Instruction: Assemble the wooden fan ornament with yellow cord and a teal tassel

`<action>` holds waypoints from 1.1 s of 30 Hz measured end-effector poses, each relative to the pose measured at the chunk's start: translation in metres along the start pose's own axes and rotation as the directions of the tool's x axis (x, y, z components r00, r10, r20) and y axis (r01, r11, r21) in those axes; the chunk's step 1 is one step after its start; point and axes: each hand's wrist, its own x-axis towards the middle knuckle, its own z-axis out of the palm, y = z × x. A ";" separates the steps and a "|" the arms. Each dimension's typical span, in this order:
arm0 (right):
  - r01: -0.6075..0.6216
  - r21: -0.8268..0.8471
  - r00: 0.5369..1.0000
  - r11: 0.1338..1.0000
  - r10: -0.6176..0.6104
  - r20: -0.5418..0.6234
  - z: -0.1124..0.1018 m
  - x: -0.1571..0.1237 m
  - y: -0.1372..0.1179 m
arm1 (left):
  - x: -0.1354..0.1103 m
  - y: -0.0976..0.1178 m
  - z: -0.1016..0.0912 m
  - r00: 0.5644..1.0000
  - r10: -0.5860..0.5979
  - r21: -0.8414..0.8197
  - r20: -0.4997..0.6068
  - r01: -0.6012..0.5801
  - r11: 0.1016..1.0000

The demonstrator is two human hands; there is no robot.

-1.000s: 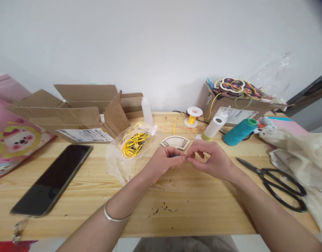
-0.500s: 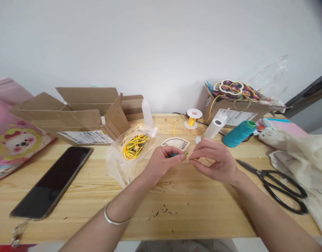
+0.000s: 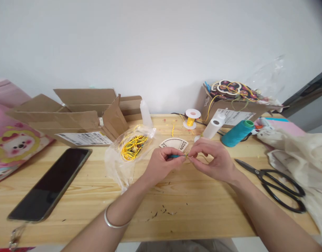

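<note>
My left hand (image 3: 164, 162) is closed in a pinch on a slim teal piece (image 3: 175, 156), mostly hidden by the fingers; its kind cannot be made out. At its tip, between both hands, shows a small yellow-green cord end (image 3: 186, 154). My right hand (image 3: 212, 157) pinches at that same spot, fingertips almost meeting the left ones, and a thin light strand crosses its palm. Just behind the hands lies a fan-shaped wooden piece (image 3: 174, 142) with cut-out corners and a twisted yellow cord (image 3: 173, 130) at its top.
A clear bag of yellow cord (image 3: 134, 147), cardboard boxes (image 3: 63, 122) and a phone (image 3: 50, 183) lie to the left. Rightward are a yellow thread spool (image 3: 191, 120), a white bottle (image 3: 214, 127), a teal thread cone (image 3: 236, 134), black-handled scissors (image 3: 271, 178) and cream cloth (image 3: 302, 161).
My right hand has moved left, closing the small gap to the left fingertips. The left hand keeps its pinch on the teal piece. The whole view has shifted slightly.
</note>
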 end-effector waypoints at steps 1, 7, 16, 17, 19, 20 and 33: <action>-0.006 -0.003 1.000 1.000 0.006 0.005 0.000 0.000 0.000 | 0.000 0.000 0.000 1.000 -0.003 -0.007 -0.002 0.003 1.000; -0.036 -0.011 0.999 0.999 0.036 0.029 0.000 0.001 -0.002 | -0.001 0.002 0.000 1.000 0.005 -0.003 -0.021 -0.005 1.000; -0.064 0.013 0.998 0.998 0.064 0.028 0.002 0.001 -0.002 | 0.000 0.000 0.000 0.999 0.035 0.017 -0.020 -0.034 0.999; -0.069 0.014 0.997 0.998 0.069 0.028 0.002 0.001 -0.002 | 0.000 0.000 0.000 0.999 0.035 0.018 -0.020 -0.035 0.999; -0.079 0.011 0.996 0.997 0.079 0.031 0.002 0.001 -0.002 | 0.000 0.000 0.000 0.999 0.033 0.016 -0.018 -0.033 0.999; -0.083 0.009 0.996 0.997 0.083 0.034 0.002 0.001 -0.002 | 0.000 0.000 0.000 0.999 0.033 0.014 -0.016 -0.032 0.999; 0.045 -0.195 0.996 0.980 -0.060 -0.070 0.007 -0.003 0.000 | 0.000 0.002 0.000 0.999 -0.011 0.012 -0.032 0.011 1.000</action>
